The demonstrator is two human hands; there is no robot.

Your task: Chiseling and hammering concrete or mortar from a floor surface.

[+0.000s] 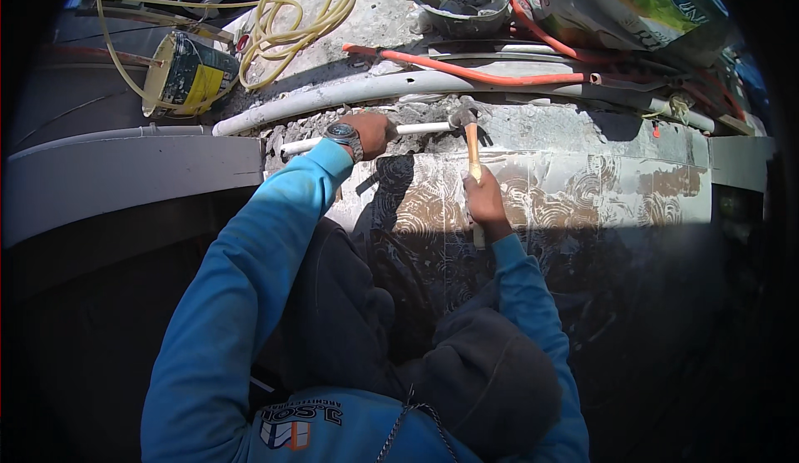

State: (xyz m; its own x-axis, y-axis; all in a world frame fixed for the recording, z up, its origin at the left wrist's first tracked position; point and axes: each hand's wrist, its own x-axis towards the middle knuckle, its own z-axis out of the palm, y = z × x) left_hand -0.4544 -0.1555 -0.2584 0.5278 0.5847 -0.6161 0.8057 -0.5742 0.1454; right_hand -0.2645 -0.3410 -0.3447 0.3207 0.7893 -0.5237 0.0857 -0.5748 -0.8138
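My left hand (371, 134), below a wristwatch, is closed around a slim white pipe (424, 128) lying nearly level over broken concrete. The pipe sticks out on both sides of the fist. My right hand (486, 200) grips a hammer (473, 142) by its wooden handle, with the dark metal head up at the pipe's right end. Whether head and pipe touch, I cannot tell. Just below both hands runs a tiled face (533, 188) with swirl patterns and whitish smears, partly in shadow.
A thick grey pipe (333, 97) and an orange hose (474, 73) cross beyond my hands. Farther off are a coiled yellow hose (291, 13), a tipped bucket (187, 76), a debris-filled bucket (466, 23) and a green-white sack (616, 9). A grey ledge (133, 171) extends left.
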